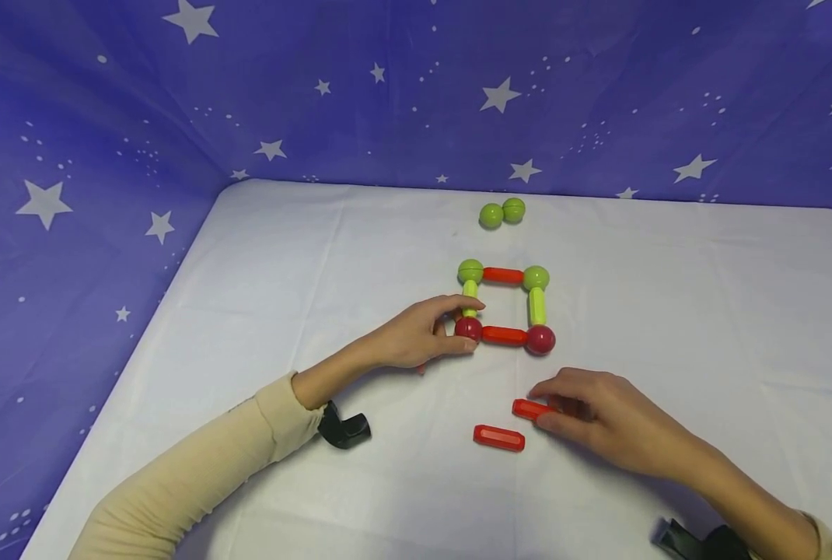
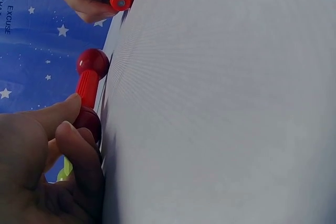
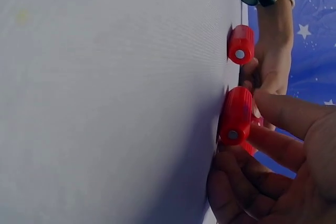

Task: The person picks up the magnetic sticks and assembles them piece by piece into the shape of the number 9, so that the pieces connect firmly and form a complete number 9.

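A square frame of magnetic rods and balls lies on the white cloth in the head view. Its near side is a red rod [image 1: 504, 336] between two dark red balls. My left hand [image 1: 416, 334] grips the near-left ball [image 1: 468, 329], thumb in front and fingers behind. Green balls [image 1: 536, 278] form the far corners, and light green rods [image 1: 536, 306] the sides. Nearer the front, my right hand [image 1: 605, 412] pinches a loose red magnetic rod [image 1: 530, 409] between thumb and fingers; its metal end shows in the right wrist view. A second loose rod [image 1: 498, 438] lies just left of it.
Two spare green balls [image 1: 491, 215] sit together beyond the frame. A small red piece [image 1: 421, 369] peeks out under my left hand. Black wrist mounts [image 1: 344, 428] hang at both cuffs. A blue starry cloth [image 1: 416, 101] rises behind the table and on the left.
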A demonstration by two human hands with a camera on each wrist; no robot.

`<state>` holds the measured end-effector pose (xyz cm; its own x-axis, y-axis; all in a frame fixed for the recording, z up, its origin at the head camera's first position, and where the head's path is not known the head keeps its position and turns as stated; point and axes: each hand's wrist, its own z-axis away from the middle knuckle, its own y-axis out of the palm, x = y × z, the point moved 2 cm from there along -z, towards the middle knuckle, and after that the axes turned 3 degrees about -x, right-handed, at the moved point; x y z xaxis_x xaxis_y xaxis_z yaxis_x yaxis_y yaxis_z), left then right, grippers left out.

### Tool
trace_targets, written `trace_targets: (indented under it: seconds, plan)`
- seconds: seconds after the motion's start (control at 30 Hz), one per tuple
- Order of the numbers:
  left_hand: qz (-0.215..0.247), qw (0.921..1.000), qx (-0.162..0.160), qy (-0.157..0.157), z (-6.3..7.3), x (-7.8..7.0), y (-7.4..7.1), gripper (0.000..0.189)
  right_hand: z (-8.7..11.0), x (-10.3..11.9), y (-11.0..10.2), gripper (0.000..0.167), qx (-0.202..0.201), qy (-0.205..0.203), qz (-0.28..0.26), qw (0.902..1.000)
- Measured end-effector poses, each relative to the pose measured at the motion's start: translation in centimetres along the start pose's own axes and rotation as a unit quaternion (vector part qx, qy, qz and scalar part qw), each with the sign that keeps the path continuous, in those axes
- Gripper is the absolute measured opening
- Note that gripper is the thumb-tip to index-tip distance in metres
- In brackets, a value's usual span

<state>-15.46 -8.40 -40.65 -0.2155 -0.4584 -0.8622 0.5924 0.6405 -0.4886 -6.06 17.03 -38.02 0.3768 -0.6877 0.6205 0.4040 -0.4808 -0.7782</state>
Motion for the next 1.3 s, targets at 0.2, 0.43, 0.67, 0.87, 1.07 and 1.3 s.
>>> trace_targets:
  seconds: [0.2, 0.43, 0.67, 0.87, 1.07, 1.3]
  plan:
    - [-0.002, 1.0, -0.003, 0.001, -0.14, 0.09, -0.04, 0.054, -0.27, 0.17, 0.21, 0.032, -0.002, -0.007, 0.037, 0.9993]
    - [-0.002, 1.0, 0.001, 0.005, -0.17, 0.09, -0.01, 0.055, -0.3, 0.09, 0.33, 0.036, -0.001, -0.016, 0.049, 0.9987]
    - [-0.004, 1.0, 0.002, 0.006, -0.16, 0.06, -0.03, 0.055, -0.31, 0.14, 0.33, 0.036, 0.003, -0.03, 0.019, 0.9994]
    - [-0.007, 0.9999, -0.001, 0.008, -0.13, 0.08, -0.06, 0.054, -0.39, 0.23, 0.4, 0.039, 0.002, -0.036, 0.018, 0.9992]
    - [-0.011, 0.9999, -0.004, 0.013, -0.08, 0.13, -0.07, 0.053, -0.47, 0.33, 0.48, 0.043, -0.006, -0.039, 0.02, 0.999]
    - [-0.014, 0.9998, -0.006, 0.011, -0.04, 0.17, -0.06, 0.053, -0.54, 0.39, 0.54, 0.042, -0.016, -0.031, 0.034, 0.9988]
